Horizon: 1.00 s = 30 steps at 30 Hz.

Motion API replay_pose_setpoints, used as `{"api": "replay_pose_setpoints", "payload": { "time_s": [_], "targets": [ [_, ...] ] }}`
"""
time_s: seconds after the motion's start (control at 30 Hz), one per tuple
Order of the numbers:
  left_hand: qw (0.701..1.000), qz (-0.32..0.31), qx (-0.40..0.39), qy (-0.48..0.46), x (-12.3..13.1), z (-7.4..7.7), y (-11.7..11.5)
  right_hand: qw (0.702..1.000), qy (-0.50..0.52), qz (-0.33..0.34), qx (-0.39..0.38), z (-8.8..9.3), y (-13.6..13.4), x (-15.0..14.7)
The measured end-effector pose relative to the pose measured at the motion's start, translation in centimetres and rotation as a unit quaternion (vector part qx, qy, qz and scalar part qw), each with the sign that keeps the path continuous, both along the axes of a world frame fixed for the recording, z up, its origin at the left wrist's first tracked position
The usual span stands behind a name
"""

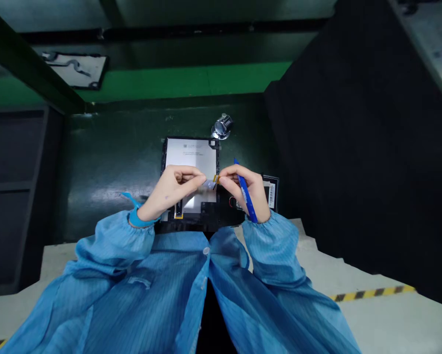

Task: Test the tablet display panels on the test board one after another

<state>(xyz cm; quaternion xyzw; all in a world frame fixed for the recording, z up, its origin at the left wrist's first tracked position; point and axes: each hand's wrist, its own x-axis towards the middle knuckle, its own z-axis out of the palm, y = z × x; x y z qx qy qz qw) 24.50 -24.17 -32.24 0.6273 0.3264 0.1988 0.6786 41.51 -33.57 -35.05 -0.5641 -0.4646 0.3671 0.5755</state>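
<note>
My left hand (174,189) pinches a small translucent film piece (209,184) between thumb and fingertips. Touching the film is an orange-gold flex cable (216,178), whose other end my right hand (253,189) pinches. A blue flat stick, like a pry tool (246,195), is also tucked across the fingers of my right hand. Both hands meet just above a tablet-like display panel (189,155) with a pale back and black frame. Below my left hand, another orange-edged ribbon (178,215) shows on that panel. My wrists partly cover the panel's lower part.
A shiny metal cylinder on a round base (222,127) stands behind the panel. A black-framed part with a white label (271,194) lies beside my right hand. Dark bins (16,147) stand at left, black cloth (364,137) hangs at right. Another panel (78,70) lies farther back.
</note>
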Motion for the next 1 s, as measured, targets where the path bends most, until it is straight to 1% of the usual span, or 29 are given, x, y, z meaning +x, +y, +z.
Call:
{"api": "replay_pose_setpoints", "payload": {
  "time_s": [0.07,0.17,0.33,0.5,0.77,1.0],
  "targets": [
    [0.996,0.054,0.076,-0.003,0.3,-0.5,-0.6,1.000,-0.001,0.004,-0.001,-0.1,-0.1,0.1],
    [0.985,0.105,0.137,-0.022,0.7,-1.1,-1.1,1.000,-0.010,0.001,-0.009,-0.1,-0.2,0.1],
    [0.972,0.146,0.179,-0.036,1.1,-1.6,-1.8,1.000,-0.017,0.004,-0.020,0.0,-0.3,0.0],
    [0.958,0.185,0.215,-0.048,1.4,-1.9,-2.4,1.000,-0.022,0.014,-0.014,-0.1,-0.4,0.0],
    [0.958,0.182,0.218,-0.038,1.3,-2.2,-2.4,0.999,-0.026,0.017,-0.016,0.0,-0.5,0.0],
    [0.971,0.161,0.176,-0.013,1.5,-2.0,-2.6,0.999,-0.042,0.007,-0.015,-0.1,-0.4,-0.2]
  ]
}}
